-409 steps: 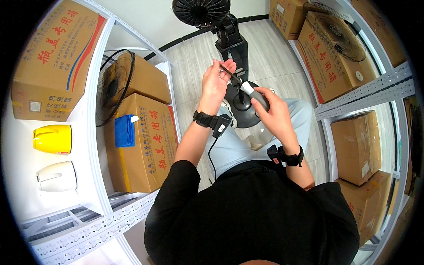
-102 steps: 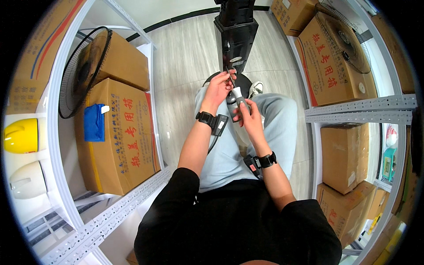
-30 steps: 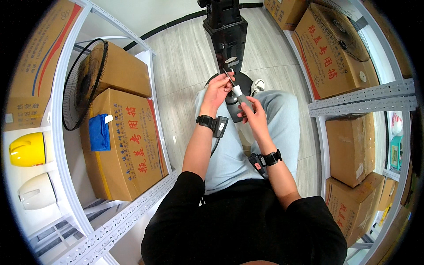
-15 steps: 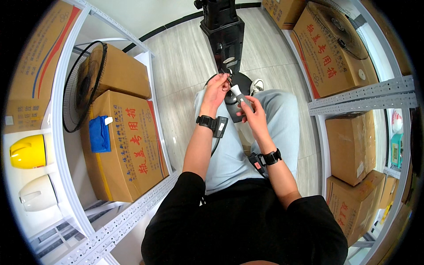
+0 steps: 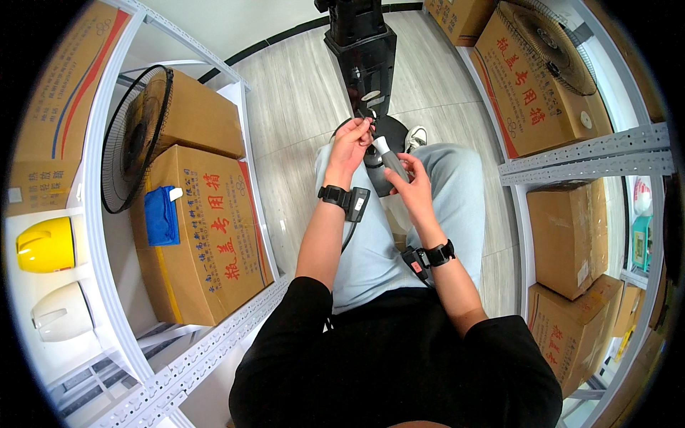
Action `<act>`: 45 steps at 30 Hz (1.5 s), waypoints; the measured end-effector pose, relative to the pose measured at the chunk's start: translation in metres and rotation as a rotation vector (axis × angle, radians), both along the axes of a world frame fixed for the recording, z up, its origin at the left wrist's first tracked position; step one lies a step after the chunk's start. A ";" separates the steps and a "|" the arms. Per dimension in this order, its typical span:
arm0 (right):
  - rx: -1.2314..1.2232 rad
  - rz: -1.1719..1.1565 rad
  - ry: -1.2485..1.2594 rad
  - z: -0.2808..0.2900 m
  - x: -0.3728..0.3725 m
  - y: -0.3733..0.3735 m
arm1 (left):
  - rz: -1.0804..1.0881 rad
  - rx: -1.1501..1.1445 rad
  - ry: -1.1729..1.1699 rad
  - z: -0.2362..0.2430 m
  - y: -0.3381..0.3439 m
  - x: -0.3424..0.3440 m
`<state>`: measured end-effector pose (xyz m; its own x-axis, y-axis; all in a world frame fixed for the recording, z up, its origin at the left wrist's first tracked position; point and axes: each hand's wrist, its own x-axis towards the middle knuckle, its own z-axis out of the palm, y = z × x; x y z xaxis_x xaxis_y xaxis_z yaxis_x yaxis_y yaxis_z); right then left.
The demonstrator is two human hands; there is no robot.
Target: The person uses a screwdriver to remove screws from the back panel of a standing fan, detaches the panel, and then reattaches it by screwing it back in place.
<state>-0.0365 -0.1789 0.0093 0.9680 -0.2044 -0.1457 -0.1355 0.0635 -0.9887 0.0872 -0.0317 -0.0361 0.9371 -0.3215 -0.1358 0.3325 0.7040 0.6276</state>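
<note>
My right hand (image 5: 407, 177) is wrapped round the grey handle of a screwdriver (image 5: 390, 158) with a white collar, held at a tilt with its collar end toward my left hand. My left hand (image 5: 351, 143) pinches a small dark piece (image 5: 365, 114) just beyond the collar; its exact kind is too small to make out. Both hands are over my lap, in front of a black fan stand (image 5: 364, 68) that rises from a round black base (image 5: 392, 131) on the floor. The screwdriver's tip is hidden by my left fingers.
White metal shelving (image 5: 235, 303) lines the left, holding cardboard boxes (image 5: 207, 264), a black fan grille (image 5: 132, 139), a blue cloth (image 5: 161, 215), and yellow (image 5: 46, 244) and white kettle-like housings (image 5: 63, 312). Another shelf (image 5: 585, 155) on the right carries boxes and a second fan grille (image 5: 548, 46).
My right hand has shifted slightly and its fingers have rolled round the screwdriver handle, showing more of the grey grip. My left hand stays almost in place.
</note>
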 end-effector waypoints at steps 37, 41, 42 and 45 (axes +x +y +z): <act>0.416 0.086 0.232 0.010 0.002 -0.010 | 0.058 0.030 0.092 0.012 -0.004 -0.003; 0.250 0.058 0.134 0.013 -0.001 -0.002 | 0.055 0.034 0.085 0.013 -0.002 -0.004; 0.227 0.057 0.115 0.014 -0.001 -0.001 | 0.052 0.031 0.081 0.013 -0.002 -0.004; 0.270 0.035 0.154 0.013 0.000 -0.002 | 0.048 0.025 0.086 0.011 -0.002 -0.004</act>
<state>-0.0369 -0.1814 0.0220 0.9359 -0.1054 -0.3361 -0.2895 0.3134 -0.9044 0.0830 -0.0335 -0.0252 0.9360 -0.2718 -0.2238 0.3520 0.7051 0.6156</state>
